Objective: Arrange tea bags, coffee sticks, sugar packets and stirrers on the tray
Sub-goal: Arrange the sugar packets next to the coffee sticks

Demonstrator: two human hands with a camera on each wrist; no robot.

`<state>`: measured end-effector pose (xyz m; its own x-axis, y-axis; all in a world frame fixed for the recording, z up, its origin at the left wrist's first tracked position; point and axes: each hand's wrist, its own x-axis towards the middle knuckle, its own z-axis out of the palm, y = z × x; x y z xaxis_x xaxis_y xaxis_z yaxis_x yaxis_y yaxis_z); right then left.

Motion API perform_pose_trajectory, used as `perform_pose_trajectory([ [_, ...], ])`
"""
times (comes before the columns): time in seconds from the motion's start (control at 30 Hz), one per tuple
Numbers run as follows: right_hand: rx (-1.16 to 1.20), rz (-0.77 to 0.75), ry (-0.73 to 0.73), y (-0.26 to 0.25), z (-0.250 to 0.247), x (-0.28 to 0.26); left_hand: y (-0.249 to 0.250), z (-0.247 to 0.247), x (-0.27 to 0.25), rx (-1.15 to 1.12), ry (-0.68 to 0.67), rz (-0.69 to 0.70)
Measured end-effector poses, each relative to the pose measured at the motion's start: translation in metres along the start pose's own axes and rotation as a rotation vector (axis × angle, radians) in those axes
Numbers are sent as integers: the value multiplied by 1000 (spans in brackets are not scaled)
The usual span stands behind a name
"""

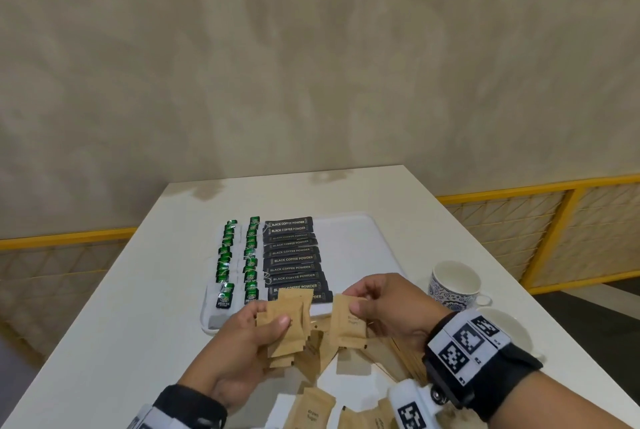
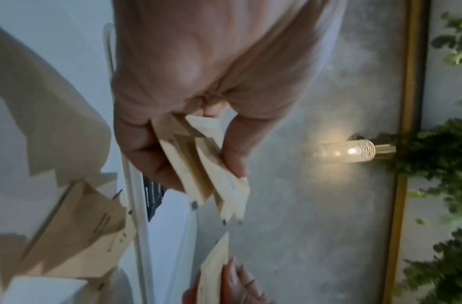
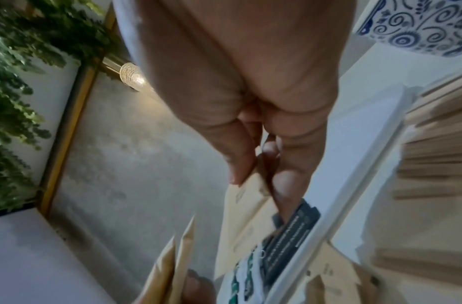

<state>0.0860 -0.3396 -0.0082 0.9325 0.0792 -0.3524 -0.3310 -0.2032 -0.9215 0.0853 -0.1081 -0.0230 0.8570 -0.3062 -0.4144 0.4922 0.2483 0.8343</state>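
Left hand fingers clamp a fan of sugar packets; right hand fingers pinch 1 packet.

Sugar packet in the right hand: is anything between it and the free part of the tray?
Nothing visible. The right hand pinches the sugar packet above the near edge; the tray lies bare right of the coffee sticks.

At the head view's bottom edge, loose sugar packets are cut off. The hands cover the tray's near rim (lower centre). Both wrist views are blurred; packet print there is unreadable.
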Motion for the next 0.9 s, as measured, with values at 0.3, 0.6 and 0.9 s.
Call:
perform_pose_trajectory([
  [0.3, 90, -116, 21, -36, 25, -17, 11, 24, -14, -144, -188, 5],
  [0.6, 127, -162, 29, -35, 37, -30, 2, 38, -28, 132, -198, 54],
  [0.9, -1255, -237, -432, 27, 25, -74, -2, 4, -42, 51, -67, 31],
])
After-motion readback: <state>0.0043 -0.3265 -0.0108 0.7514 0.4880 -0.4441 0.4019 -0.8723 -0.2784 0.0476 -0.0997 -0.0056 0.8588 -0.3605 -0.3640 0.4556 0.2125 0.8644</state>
